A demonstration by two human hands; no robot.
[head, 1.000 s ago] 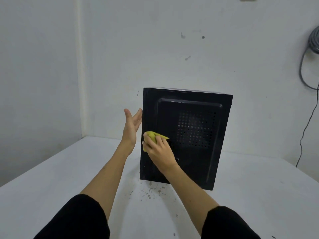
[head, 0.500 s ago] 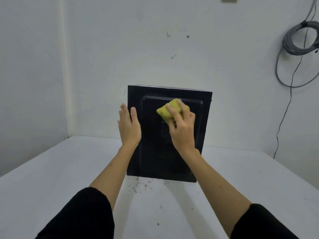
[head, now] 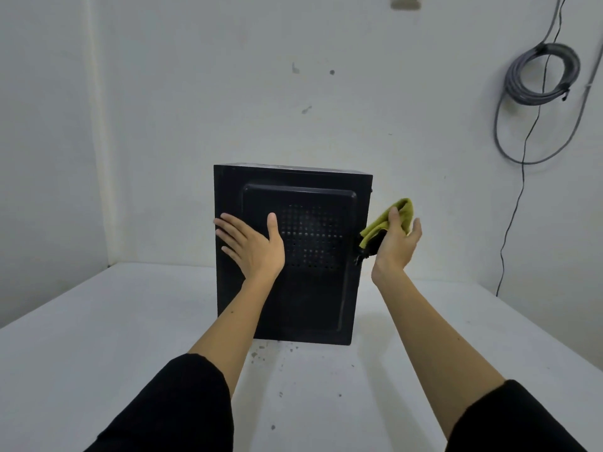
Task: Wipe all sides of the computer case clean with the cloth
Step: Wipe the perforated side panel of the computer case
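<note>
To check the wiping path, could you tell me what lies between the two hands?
In the head view, the computer case's perforated vent panel lies between them.

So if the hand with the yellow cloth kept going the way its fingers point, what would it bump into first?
Probably nothing on the table. The right hand grips the cloth just beside the computer case, fingers pointing up and away. Only the white wall lies ahead, though depth is hard to judge.

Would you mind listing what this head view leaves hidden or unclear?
- Computer case: back, far side faces turned away.
- Panel area under left hand: covered.
- Cloth: partly behind right hand.
- Specks on table: too small to identify.
</note>
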